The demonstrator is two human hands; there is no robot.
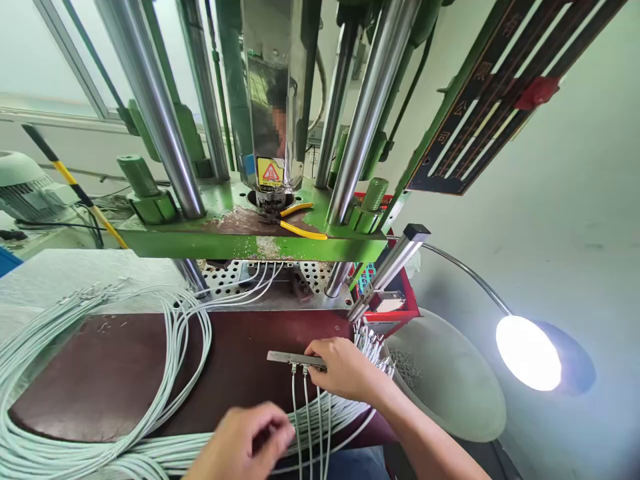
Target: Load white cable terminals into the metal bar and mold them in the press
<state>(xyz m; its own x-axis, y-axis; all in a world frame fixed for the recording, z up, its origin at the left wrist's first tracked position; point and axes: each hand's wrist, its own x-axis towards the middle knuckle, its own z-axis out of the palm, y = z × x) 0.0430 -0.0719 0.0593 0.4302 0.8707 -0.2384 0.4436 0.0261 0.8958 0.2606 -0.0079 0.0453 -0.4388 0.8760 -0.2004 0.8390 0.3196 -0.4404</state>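
Observation:
My right hand (345,368) rests on a thin grey metal bar (287,359) lying on the dark brown worktop (120,373), fingers pressing its right end. Several white cables (306,420) hang from the bar toward me, their metal ends seated along it. My left hand (245,443) is low in front, fingers pinched around the white cables near the table's edge. More cable ends with metal tips (373,343) bunch just right of my right hand.
A green vertical press (250,230) with steel columns stands behind the worktop; yellow-handled pliers (297,223) lie on its deck. A large coil of white cables (75,373) fills the left. A lit gooseneck lamp (530,353), a white bucket (450,380) and a red box (395,303) sit right.

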